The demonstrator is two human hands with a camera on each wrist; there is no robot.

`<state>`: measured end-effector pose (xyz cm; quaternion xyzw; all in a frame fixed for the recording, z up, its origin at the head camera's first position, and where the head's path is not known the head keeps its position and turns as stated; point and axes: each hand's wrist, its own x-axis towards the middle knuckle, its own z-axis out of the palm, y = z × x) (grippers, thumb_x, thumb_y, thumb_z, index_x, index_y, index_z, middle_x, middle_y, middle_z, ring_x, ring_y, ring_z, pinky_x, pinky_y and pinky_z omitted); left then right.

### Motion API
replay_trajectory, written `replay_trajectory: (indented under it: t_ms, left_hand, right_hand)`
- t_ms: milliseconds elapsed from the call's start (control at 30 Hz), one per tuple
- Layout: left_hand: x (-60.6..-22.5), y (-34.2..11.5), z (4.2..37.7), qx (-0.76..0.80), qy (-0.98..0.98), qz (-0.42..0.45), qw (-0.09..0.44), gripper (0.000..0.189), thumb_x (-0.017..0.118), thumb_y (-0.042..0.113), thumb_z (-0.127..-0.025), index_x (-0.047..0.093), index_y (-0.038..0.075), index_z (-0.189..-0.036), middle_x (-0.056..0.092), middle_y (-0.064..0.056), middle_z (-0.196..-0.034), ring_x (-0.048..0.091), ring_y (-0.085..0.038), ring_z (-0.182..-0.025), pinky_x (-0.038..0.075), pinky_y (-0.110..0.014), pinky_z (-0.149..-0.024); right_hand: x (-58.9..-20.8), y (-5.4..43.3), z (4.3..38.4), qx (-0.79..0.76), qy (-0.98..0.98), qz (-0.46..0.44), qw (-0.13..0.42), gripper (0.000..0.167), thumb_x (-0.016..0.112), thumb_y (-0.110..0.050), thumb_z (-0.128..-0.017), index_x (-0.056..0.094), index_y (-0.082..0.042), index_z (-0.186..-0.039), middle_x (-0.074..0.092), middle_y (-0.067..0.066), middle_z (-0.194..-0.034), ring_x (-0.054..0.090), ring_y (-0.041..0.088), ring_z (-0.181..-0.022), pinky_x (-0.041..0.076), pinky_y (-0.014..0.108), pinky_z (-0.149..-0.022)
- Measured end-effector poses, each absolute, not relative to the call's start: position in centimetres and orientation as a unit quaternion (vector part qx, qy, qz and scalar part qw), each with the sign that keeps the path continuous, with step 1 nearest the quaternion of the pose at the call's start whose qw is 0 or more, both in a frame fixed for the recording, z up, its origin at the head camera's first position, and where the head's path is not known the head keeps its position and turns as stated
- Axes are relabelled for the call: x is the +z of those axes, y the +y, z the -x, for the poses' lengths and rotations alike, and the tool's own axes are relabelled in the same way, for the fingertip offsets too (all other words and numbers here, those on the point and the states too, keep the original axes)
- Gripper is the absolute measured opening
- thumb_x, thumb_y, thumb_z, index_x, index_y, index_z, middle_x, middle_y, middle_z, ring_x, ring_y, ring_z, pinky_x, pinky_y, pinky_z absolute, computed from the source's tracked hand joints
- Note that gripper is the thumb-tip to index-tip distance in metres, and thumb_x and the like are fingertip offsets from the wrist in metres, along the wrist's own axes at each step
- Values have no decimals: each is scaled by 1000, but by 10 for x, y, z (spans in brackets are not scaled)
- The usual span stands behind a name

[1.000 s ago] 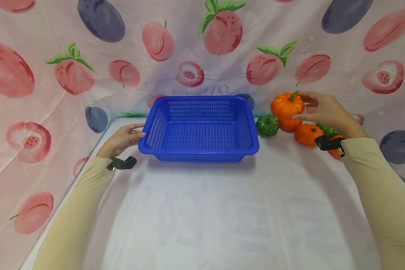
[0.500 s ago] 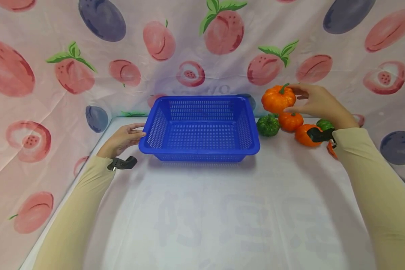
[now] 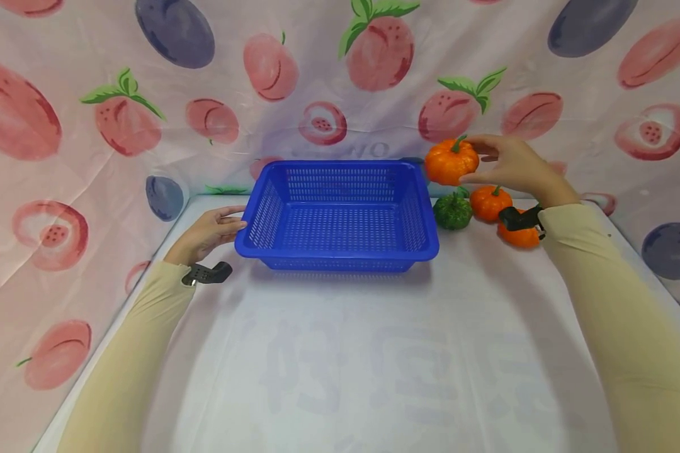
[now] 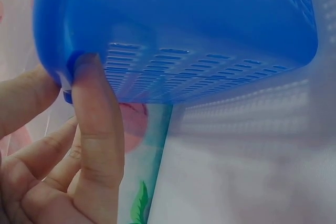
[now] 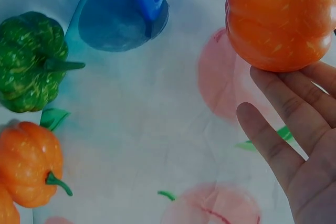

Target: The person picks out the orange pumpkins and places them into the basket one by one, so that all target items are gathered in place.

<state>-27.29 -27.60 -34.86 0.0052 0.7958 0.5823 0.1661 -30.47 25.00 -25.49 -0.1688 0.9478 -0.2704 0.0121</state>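
Observation:
My right hand (image 3: pixel 507 165) grips a small orange pumpkin (image 3: pixel 450 163) with a green stem, thumb on one side and fingers on the other. The pumpkin is held in the air, just right of the blue plastic basket's (image 3: pixel 340 254) back right corner. In the right wrist view the fingertips press against the underside of this pumpkin (image 5: pixel 278 22), which is cut off by the frame. At the basket's left side my left hand (image 3: pixel 204 234) pinches the rim; the left wrist view shows thumb and finger at the basket rim (image 4: pixel 68 72). The basket's inside is bare.
Right of the basket stand a green pumpkin (image 3: pixel 452 212), an orange pumpkin (image 3: pixel 490 204) and another orange one (image 3: pixel 515 238), partly behind the right wrist's camera. A fruit-print cloth (image 3: pixel 260 126) hangs behind the white tabletop (image 3: pixel 345 352).
My right hand has lifted the orange pumpkin from the group on the right and carried it left towards the basket. The left hand and basket have stayed in place.

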Motion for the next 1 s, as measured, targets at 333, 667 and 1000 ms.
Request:
replay_trajectory:
  t_ms: [333, 667, 1000]
  left_hand:
    - [-349, -277, 274, 580, 798, -8, 165, 62, 54, 17, -96, 23, 3, -148, 63, 20, -86, 62, 2, -82, 51, -12, -77]
    - [-350, -275, 273, 596, 786, -11, 164, 63, 53, 15, -96, 22, -1, -148, 64, 21, -85, 62, 3, -80, 52, -12, -77]
    - [-353, -278, 275, 601, 783, -19, 161, 63, 54, 14, -95, 22, -1, -147, 63, 20, -88, 62, 3, -83, 52, -12, -78]
  right_hand:
    - [-254, 231, 317, -266, 947, 178, 19, 90, 72, -49, -77, 32, -8, -146, 40, 19, -145, 39, 41, -130, 36, 59, -104]
    - [-258, 209, 330, -272, 935, 226, 12, 83, 74, -44, -78, 38, -7, -143, 45, 17, -142, 42, 36, -129, 37, 54, -107]
    - [-263, 185, 335, -287, 927, 238, 24, 80, 75, -35, -79, 38, -2, -142, 44, 20, -142, 43, 37, -130, 38, 53, -106]
